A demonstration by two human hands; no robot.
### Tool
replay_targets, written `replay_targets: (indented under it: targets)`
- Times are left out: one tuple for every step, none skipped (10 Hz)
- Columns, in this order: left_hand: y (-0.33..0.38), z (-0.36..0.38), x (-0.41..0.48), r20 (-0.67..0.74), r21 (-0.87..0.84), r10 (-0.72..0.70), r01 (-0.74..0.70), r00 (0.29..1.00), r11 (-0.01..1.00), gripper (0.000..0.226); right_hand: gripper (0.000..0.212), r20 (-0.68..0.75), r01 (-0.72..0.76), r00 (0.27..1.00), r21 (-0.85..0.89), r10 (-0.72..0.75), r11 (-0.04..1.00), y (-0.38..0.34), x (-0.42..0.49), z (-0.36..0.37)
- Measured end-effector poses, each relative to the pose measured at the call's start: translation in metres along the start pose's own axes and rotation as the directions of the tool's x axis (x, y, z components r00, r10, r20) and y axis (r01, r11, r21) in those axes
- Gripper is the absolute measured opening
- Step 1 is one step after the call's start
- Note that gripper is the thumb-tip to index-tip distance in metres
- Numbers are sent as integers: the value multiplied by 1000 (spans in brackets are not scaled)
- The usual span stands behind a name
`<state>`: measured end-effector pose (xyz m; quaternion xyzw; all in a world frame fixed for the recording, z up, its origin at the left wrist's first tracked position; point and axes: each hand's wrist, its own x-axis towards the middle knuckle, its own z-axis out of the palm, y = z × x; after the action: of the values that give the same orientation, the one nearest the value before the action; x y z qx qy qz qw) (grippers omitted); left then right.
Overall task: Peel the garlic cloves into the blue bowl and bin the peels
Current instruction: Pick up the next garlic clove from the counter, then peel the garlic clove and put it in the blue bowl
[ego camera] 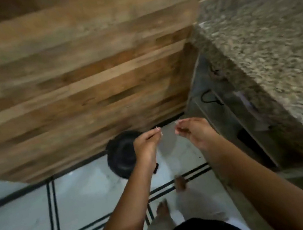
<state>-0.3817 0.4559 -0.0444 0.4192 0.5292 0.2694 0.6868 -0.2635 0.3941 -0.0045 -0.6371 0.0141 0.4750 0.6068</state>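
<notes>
The left hand (145,145) and right hand (192,132) hover side by side, fingers loosely curled; blur hides whether either pinches anything. The black bin (122,157) stands on the floor (23,218) beneath the left hand, partly hidden by it.

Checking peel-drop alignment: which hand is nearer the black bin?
Left. The left hand overlaps the right rim of the black bin in the head view. The right hand is further right, apart from it.
</notes>
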Motion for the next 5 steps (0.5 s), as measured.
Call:
replay_targets:
  targets:
    - [2,-44,32,-132,-16,-52,50,990,999,13,18,62,-55,996,-86,60,995,11,30,51]
    - [1,-71,57,-212,-52,-114,105,971,993,9,15,87,-92,990,-197,111,976,26,62,86]
    - [-12,-93,83,-311,-53,-219,213,925,976,17,20,88,-167,976,-279,198,946,40,91,110]
    - [-21,-104,101,-251,-52,-305,302,919,952,9,23,48,-248,958,-362,284,898,61,126,125]
    - [-33,-105,123,-198,-116,-405,388,893,914,17,22,-42,-328,935,-475,351,816,84,165,131]
